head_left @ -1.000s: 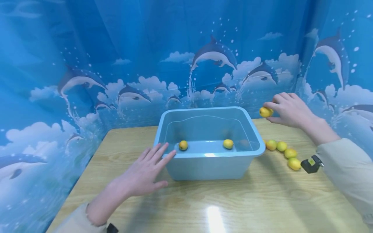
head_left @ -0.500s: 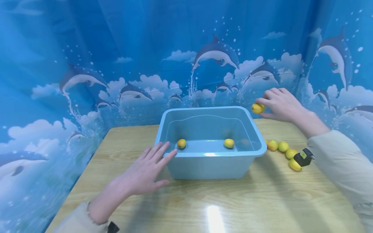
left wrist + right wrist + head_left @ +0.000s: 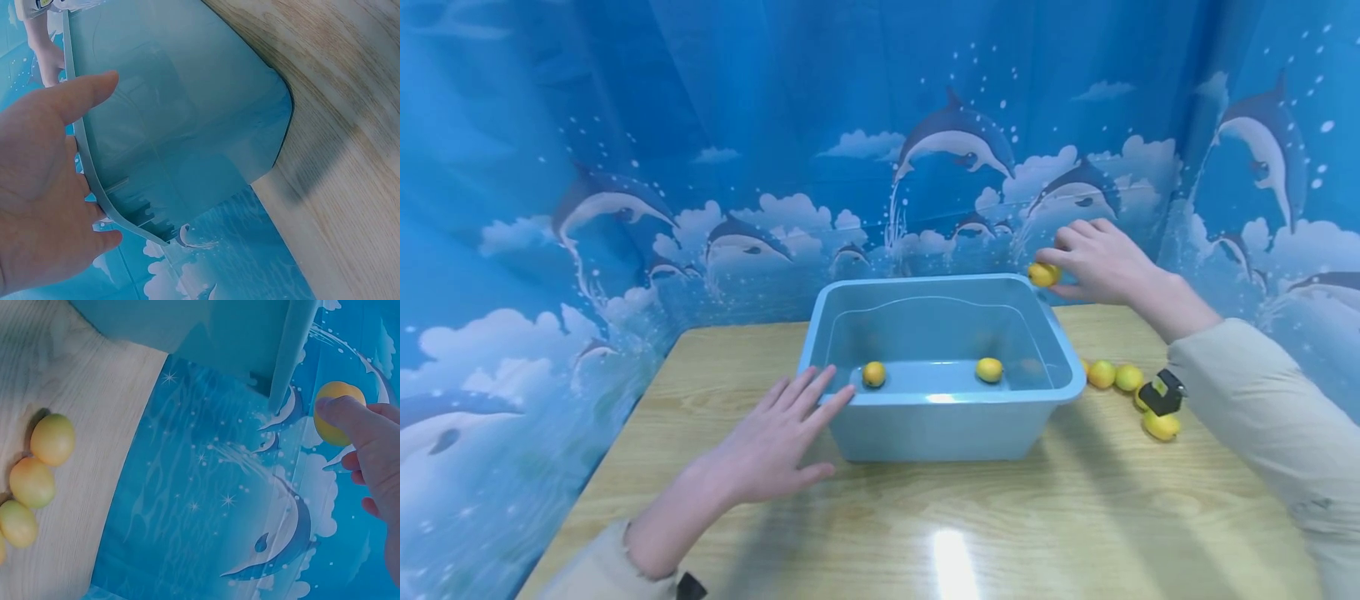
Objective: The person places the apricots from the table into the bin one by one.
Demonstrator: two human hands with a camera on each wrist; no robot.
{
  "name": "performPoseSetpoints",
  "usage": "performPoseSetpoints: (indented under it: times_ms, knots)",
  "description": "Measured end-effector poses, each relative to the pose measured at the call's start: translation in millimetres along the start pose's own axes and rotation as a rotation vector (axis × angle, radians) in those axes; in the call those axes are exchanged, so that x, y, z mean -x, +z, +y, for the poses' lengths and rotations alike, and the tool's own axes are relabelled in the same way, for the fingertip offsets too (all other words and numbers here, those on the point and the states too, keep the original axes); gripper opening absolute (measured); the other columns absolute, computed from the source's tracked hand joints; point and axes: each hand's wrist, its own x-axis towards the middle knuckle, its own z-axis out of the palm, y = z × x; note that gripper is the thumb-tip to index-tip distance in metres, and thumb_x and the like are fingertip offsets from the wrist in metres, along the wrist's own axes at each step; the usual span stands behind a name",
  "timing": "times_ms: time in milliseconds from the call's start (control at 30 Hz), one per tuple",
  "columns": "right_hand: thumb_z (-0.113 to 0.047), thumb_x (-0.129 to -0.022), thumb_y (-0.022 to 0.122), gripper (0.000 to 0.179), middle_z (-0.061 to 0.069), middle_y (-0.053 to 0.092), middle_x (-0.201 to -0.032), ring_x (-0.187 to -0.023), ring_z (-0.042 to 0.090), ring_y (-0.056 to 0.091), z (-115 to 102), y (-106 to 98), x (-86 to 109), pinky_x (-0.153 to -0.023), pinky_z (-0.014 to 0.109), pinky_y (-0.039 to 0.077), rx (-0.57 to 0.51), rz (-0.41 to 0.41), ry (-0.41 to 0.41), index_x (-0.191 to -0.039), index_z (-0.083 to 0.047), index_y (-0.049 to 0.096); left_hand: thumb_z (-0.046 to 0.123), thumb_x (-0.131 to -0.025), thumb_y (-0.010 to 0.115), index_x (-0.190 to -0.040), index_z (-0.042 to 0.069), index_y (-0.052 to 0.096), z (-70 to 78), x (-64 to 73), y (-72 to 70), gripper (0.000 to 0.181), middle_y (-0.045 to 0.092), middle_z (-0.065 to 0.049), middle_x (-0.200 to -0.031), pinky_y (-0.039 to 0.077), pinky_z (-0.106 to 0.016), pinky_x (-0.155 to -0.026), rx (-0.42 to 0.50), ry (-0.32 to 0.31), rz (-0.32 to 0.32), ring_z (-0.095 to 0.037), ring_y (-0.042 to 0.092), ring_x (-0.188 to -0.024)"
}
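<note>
My right hand pinches a yellow lemon between thumb and fingers, at the back right corner of a light blue plastic tub. In the right wrist view the lemon shows beside the tub's rim, against the curtain. Inside the tub lie two more yellow fruits, one on the left and one on the right. My left hand is spread with straight fingers, its fingertips at the tub's front left rim. From the left wrist, that hand overlaps the rim, thumb along the outer wall.
Several yellow and greenish-orange fruits form a curved row on the wooden table, right of the tub. My right forearm passes above them. A blue dolphin-print curtain hangs behind the table and at its sides.
My right hand has carried the lemon leftward and slightly up, from right of the tub to its back right corner. The left fruit in the tub shifts slightly. My left hand stays put.
</note>
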Motion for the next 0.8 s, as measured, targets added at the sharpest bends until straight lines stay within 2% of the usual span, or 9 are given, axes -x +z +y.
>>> performPoseSetpoints:
  times_ms: [233, 800]
  knots:
    - [-0.026, -0.073, 0.078, 0.040, 0.008, 0.052, -0.085, -0.084, 0.029, 0.047, -4, 1, -9.9, -0.078, 0.049, 0.040, -0.014, -0.053, 0.031, -0.108, -0.014, 0.065, 0.050, -0.083, 0.062, -0.151, 0.019, 0.011, -0.3, 1.2, 0.3, 0.090, 0.003, -0.014, -0.154, 0.013, -0.055, -0.108, -0.003, 0.001, 0.004, -0.036, 0.009, -0.139]
    - [-0.031, -0.077, 0.075, 0.047, 0.011, 0.056, -0.093, -0.091, 0.032, 0.049, -8, 10, -20.3, -0.083, 0.051, 0.041, -0.025, -0.099, 0.054, -0.117, -0.012, 0.062, 0.048, -0.083, 0.063, -0.151, 0.020, 0.011, 1.6, 0.9, 0.4, 0.090, 0.006, -0.015, -0.154, 0.015, -0.056, -0.108, 0.007, -0.012, 0.002, -0.037, 0.009, -0.139]
